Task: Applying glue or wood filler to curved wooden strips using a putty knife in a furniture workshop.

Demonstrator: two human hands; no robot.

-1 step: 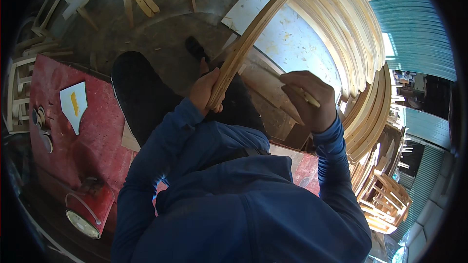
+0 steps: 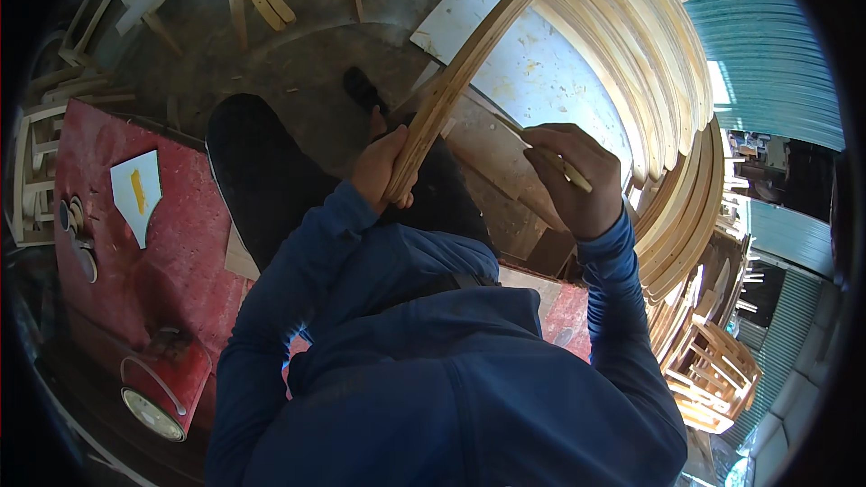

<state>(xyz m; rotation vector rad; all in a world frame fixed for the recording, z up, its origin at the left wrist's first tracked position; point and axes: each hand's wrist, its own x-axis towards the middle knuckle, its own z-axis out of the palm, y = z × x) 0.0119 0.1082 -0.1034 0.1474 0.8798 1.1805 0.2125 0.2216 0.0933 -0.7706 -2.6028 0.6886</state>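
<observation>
My left arm (image 2: 293, 261) was bent at the elbow and reached forward and inward, its left hand (image 2: 377, 167) closed in a grip in front of my waist, though I couldn't quite tell how each hidden finger lay. My right arm (image 2: 618, 298) was bent too, the right hand (image 2: 582, 176) well apart from the left, fingers curled in, pointing leftward.

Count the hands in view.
2: the left hand, near the center, around the lower end of a curved wooden strip; the right hand, farther right, holding a slim tool.
</observation>
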